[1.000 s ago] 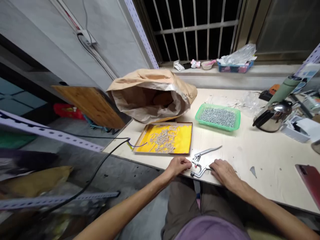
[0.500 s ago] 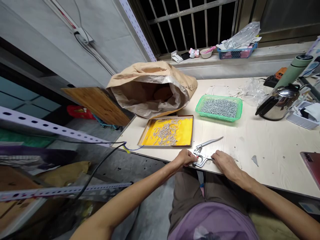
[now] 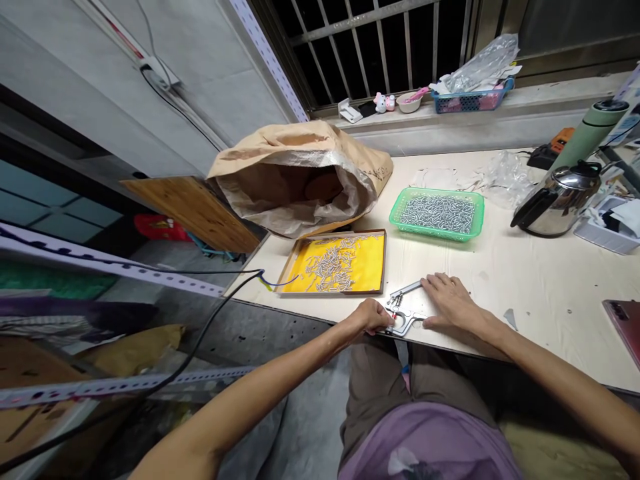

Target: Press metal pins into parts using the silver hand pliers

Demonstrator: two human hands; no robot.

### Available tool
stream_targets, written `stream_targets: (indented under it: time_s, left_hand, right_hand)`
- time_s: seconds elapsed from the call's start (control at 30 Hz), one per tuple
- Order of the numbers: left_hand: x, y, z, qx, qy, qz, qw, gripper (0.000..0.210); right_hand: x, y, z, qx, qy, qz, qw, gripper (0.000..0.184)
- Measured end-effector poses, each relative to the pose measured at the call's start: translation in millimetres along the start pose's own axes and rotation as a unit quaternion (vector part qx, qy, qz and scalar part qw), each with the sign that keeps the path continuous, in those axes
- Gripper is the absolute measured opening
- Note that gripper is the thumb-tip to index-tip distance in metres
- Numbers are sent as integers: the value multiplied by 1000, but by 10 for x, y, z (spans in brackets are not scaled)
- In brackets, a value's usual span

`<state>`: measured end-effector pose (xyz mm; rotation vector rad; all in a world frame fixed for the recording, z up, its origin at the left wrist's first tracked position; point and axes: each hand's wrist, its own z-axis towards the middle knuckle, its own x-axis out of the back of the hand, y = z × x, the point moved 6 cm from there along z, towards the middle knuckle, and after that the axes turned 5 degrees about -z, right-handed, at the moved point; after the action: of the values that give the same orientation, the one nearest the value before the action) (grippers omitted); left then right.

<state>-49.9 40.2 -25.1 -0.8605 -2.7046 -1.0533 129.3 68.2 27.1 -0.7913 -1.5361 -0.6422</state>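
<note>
Near the table's front edge lie metal hand pliers (image 3: 412,315) with a spring between two spread handles. My right hand (image 3: 453,300) spans those handles, fingers over the upper one and thumb by the lower one. My left hand (image 3: 371,316) is closed in a pinch at the pliers' jaw end; a small red spot shows by its fingertips, but what they hold is too small to make out. Beyond my left hand, a shallow tray (image 3: 384,263) with a yellow bottom holds many small metal pieces. A green basket (image 3: 479,217) farther back is filled with similar silvery pieces.
A large brown paper sack (image 3: 300,143) lies open-mouthed behind the tray. On the right stand a steel kettle (image 3: 555,207), a green flask (image 3: 590,133) and a reddish phone (image 3: 625,333). A black cable (image 3: 220,303) hangs at the table's left corner.
My right hand has moved up and opened wider, its fingers now over the upper handle as well. My left hand stays at the jaw. The view has shifted slightly.
</note>
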Motion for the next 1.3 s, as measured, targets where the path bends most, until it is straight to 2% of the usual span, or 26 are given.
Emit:
stream_targets:
  time_s: [0.1,0.17,0.23,0.3,0.33,0.4,0.47,0.53,0.63,0.77,0.93,1.0,1.1,1.17,1.23,1.3]
  left_hand:
    - [8,-17,-26,17,8,23,1000,33]
    - [39,2,-77,4,43,79,996,31]
    - [81,106,-155,-71,121,164,977,26]
    - [47,278,-248,-195,189,248,930,17]
    - [-14,362,-282,-258,201,283,902,16]
    - [-182,494,-291,-354,182,338,853,33]
    - [-328,589,-233,-400,145,375,823,52]
    - [-414,664,-152,-407,113,403,812,62]
    - [-449,750,-83,-384,88,440,807,62]
    - [-443,812,-89,-350,91,469,806,42]
    - [-440,829,-76,-306,115,456,828,26]
    - [-443,831,-68,-297,120,450,834,20]
    - [-457,802,-74,-306,137,440,833,19]
    - [-474,750,-100,-333,180,420,825,23]
    - [-535,668,-146,-383,227,396,803,26]
    - [-654,560,-188,-441,252,378,774,27]
  right_hand:
    - [7,-43,34,-7,-13,-16,1000,73]
    - [11,-93,29,-11,-14,-20,1000,62]
    - [10,-137,16,-14,-18,-18,1000,53]
    - [11,-162,2,-17,-22,-14,1000,47]
    - [14,-166,-5,-19,-22,-14,999,44]
    - [26,-164,-22,-16,-20,-10,1000,44]
    - [35,-145,-45,-16,-26,-5,1000,54]
    - [41,-113,-69,-29,-41,-4,999,64]
    - [57,-91,-93,-53,-62,-7,997,53]
    - [54,-90,-72,-64,-75,-11,995,39]
    - [-20,-71,-53,-38,-72,11,997,16]
    - [-44,-63,-66,-39,-78,22,996,13]
    - [-37,-52,-75,-48,-81,20,995,15]
    - [-2,-15,-57,-48,-71,13,996,21]
    - [28,63,-17,-38,-65,15,997,37]
    - [25,165,31,-14,-77,35,996,47]
